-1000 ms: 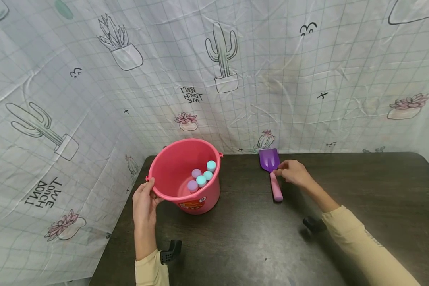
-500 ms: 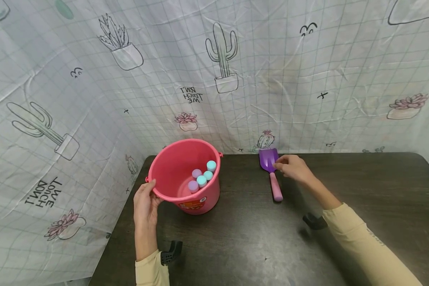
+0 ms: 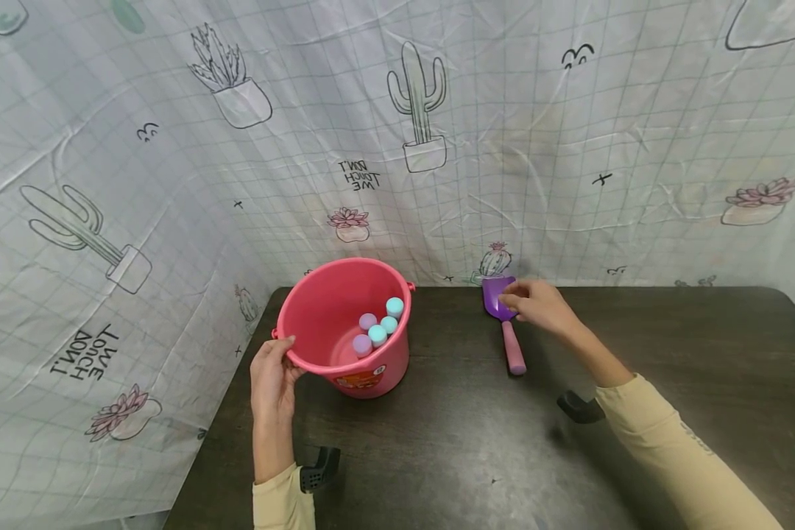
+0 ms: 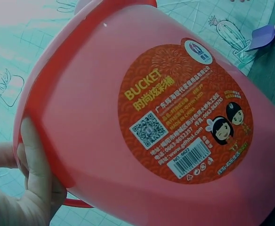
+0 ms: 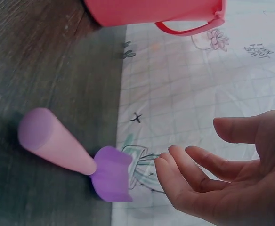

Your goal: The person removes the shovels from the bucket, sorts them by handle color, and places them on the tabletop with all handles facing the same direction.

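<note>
A pink bucket [image 3: 371, 381] stands tilted toward me at the left of the table. My left hand [image 3: 273, 379] grips its near-left rim, thumb on the inner side and fingers beneath. In the left wrist view the bucket's round red label [image 4: 184, 113] faces the camera. Several small purple and turquoise round pieces [image 3: 377, 335] lie inside against the near-right wall. Near the table's back edge lies a toy shovel [image 3: 513, 350] with a purple blade and pink handle. My right hand [image 3: 539, 305] hovers over the blade, fingers loosely bent, thumb apart and nothing between them.
The dark wooden table [image 3: 450, 442] ends at the back against a white curtain [image 3: 536, 147] printed with cacti. Another curtain side closes in on the left. The bucket's red handle [image 5: 184, 32] hangs along its side in the right wrist view.
My right hand has moved away from the shovel's neck, up and slightly left over the blade. The left hand keeps its hold on the bucket, which stays in place.
</note>
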